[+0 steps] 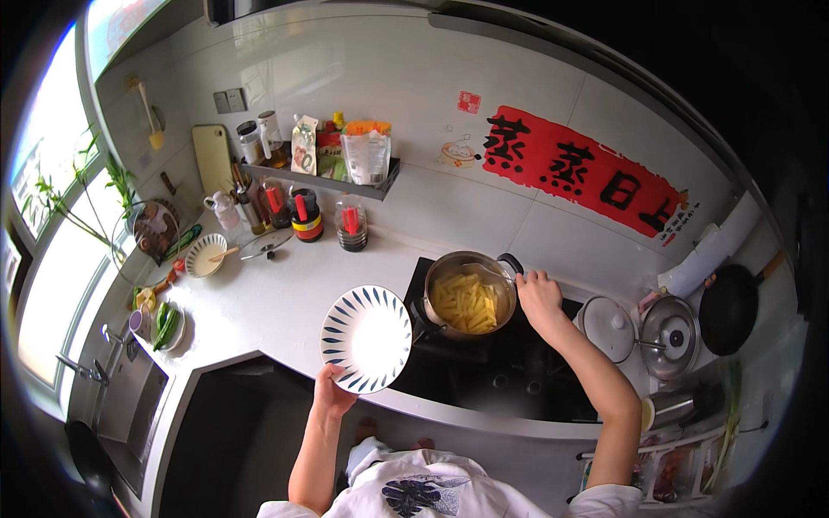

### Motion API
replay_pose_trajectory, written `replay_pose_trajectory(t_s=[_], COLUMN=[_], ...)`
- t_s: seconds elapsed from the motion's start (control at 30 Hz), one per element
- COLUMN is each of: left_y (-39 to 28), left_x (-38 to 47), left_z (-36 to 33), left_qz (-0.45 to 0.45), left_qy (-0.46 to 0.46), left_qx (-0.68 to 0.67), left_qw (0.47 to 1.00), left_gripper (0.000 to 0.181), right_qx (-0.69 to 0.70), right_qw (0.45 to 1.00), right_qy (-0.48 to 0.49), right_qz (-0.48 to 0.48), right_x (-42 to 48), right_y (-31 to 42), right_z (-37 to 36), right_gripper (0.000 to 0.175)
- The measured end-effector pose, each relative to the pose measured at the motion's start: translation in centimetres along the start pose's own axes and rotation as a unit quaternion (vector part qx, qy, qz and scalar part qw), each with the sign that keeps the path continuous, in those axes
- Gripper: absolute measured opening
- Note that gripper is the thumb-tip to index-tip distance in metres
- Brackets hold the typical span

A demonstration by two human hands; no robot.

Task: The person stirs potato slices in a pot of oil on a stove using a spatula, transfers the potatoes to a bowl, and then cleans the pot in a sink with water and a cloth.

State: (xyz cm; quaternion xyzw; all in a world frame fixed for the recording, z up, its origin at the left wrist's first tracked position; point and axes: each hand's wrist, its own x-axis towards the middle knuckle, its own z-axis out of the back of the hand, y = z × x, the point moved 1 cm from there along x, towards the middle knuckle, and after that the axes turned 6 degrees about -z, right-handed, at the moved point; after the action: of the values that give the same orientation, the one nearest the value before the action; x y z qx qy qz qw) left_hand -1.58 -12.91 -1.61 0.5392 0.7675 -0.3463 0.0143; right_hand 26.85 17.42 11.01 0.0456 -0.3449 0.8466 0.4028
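My left hand [334, 391] grips the lower rim of a white bowl [366, 339] with blue leaf-shaped marks, tilted over the counter edge left of the stove; nothing lies in it. A steel pot [471, 295] on the black cooktop [479, 375] holds pale yellow strips of food [464, 303], seemingly in liquid. Beside the pot's right handle, my right hand [539, 291] has its fingers bent around a thin metal utensil handle [508, 274] that reaches into the pot. The utensil's far end is hard to make out.
A lidded white pot [607, 329] and a steel lid [670, 338] stand right of the cooktop. On the left counter [259, 304] are a patterned bowl with chopsticks [206, 256], a glass lid [267, 245], spice jars [306, 216] and green peppers [166, 327] near the sink [133, 414].
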Motion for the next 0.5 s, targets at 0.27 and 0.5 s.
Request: replay_pose_trajectory(t_s=[0.27, 0.5], left_y=[0.7, -0.8], left_x=[-2.2, -0.6], left_z=[-2.1, -0.8], left_qz=[-0.029, -0.057], left_qy=[-0.023, -0.019], left_qx=[0.001, 0.044], left_qw=[0.999, 0.997], left_gripper=[0.065, 0.059], right_qx=[0.058, 0.105], right_qw=[0.967, 0.933], right_qy=[0.241, 0.343], right_qz=[0.06, 0.022], right_x=[3.9, 2.8], right_y=[-2.6, -5.4], right_z=[4.5, 3.6], right_gripper=[0.013, 0.027])
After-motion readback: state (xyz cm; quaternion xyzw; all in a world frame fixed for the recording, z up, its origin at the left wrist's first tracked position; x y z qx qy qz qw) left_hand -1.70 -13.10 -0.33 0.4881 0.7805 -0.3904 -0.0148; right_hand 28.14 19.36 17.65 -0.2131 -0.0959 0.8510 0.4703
